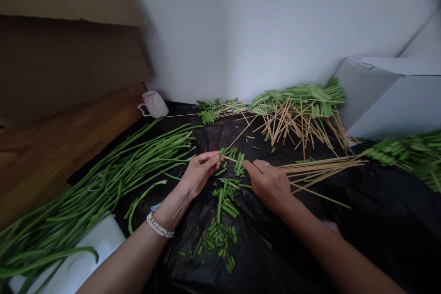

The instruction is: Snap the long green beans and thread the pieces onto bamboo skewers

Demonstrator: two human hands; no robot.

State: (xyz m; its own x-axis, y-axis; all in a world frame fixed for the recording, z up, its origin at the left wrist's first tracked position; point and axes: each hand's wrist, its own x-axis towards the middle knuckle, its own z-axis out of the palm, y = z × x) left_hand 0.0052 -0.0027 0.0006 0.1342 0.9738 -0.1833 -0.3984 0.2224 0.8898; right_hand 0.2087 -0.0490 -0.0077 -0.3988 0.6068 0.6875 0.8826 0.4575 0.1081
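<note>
My left hand [201, 170] pinches a short green bean piece [221, 152] between thumb and fingers, at the tip of a thin wooden skewer [230, 159]. The other part of this skewer runs into my right hand [270, 183], whose fingers are closed around it. Just in front of the right fingers, several cut bean pieces [239, 165] sit side by side and seem threaded on the skewer. Below both hands lie loose cut pieces [229, 209] and a heap of small bean ends [210, 239].
Long green beans [138, 161] spread at left, partly over a white object [99, 243]. Bare skewers [320, 170] lie to the right. Filled skewers [299, 101] pile by the wall, more [409, 151] at far right. A mug [154, 104] and a white box [389, 96] stand behind black sheeting [282, 252].
</note>
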